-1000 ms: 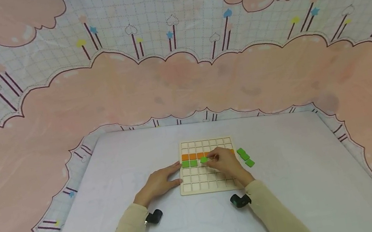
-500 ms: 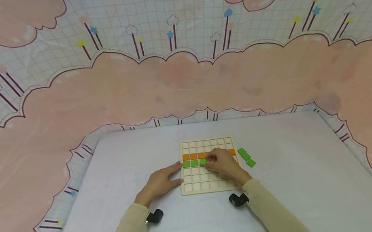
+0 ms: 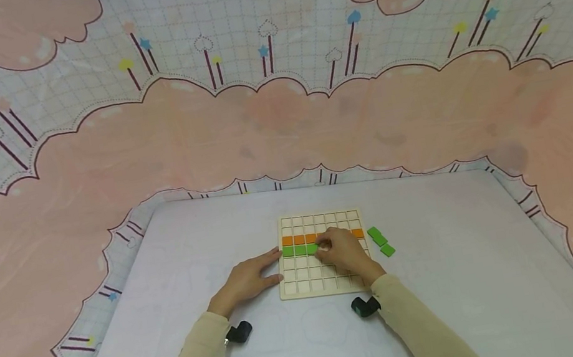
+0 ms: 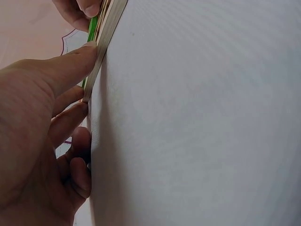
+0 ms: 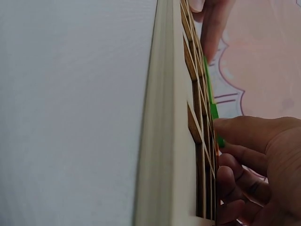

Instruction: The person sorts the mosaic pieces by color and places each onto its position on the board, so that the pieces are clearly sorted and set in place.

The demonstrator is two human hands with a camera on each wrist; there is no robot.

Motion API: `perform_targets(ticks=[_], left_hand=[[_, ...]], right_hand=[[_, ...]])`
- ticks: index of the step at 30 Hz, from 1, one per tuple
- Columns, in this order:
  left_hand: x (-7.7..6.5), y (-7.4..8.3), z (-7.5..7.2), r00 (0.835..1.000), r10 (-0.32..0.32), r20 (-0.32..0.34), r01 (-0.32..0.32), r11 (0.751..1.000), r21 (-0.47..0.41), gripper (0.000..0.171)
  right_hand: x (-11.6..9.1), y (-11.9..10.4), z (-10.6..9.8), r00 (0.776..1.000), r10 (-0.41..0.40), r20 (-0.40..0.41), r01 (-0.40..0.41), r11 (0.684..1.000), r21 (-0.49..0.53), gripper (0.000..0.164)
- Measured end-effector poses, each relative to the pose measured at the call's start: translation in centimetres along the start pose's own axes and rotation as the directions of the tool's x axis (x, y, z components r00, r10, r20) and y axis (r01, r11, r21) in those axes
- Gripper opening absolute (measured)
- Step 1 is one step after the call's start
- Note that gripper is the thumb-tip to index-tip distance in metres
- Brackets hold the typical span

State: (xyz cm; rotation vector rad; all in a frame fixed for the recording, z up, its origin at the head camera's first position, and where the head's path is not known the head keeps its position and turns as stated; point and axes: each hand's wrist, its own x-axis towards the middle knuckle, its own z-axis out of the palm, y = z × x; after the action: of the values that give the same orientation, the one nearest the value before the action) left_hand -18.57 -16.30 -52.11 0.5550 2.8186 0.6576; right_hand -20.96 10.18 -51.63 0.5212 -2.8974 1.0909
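Note:
A pale wooden grid board (image 3: 311,291) lies on the white table. Its upper part carries a row of orange tiles (image 3: 293,240), partly hidden by my right hand (image 3: 347,252). Directly below, green tiles (image 3: 288,252) fill the leftmost cells. With thumb and index finger, the right hand pinches the third green tile (image 3: 312,249) at its cell; the right wrist view shows this tile (image 5: 215,111) by the thumb tip. My left hand (image 3: 244,279) rests at the board's left edge, thumb and forefinger extended and spread against it. In the left wrist view, the left thumb (image 4: 75,68) touches the board's side.
Loose green tiles (image 3: 377,236) lie on the table just right of the board. Black wrist cameras (image 3: 240,333) sit at both sleeve cuffs. Behind the table hangs a cloth printed with pink clouds (image 3: 267,131).
The right hand has brought the green tile slightly left and down into line with the other two green tiles. The left hand has stayed at the board's edge.

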Motion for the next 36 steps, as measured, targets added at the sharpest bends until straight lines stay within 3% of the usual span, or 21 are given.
perform_targets(ticks=[12,36], left_hand=[[-0.04,-0.09,0.01,1.0,-0.001,-0.001,0.001,1.0,-0.012,0.062],[-0.17,0.11,-0.04,1.0,-0.012,-0.007,0.011,0.999,-0.03,0.061]], right_hand=[[0.25,-0.12,0.17,0.999,0.034,-0.017,-0.035,0.999,-0.039,0.023],[0.05,0.0,0.18,0.999,0.039,-0.026,-0.039,0.999,0.004,0.022]])
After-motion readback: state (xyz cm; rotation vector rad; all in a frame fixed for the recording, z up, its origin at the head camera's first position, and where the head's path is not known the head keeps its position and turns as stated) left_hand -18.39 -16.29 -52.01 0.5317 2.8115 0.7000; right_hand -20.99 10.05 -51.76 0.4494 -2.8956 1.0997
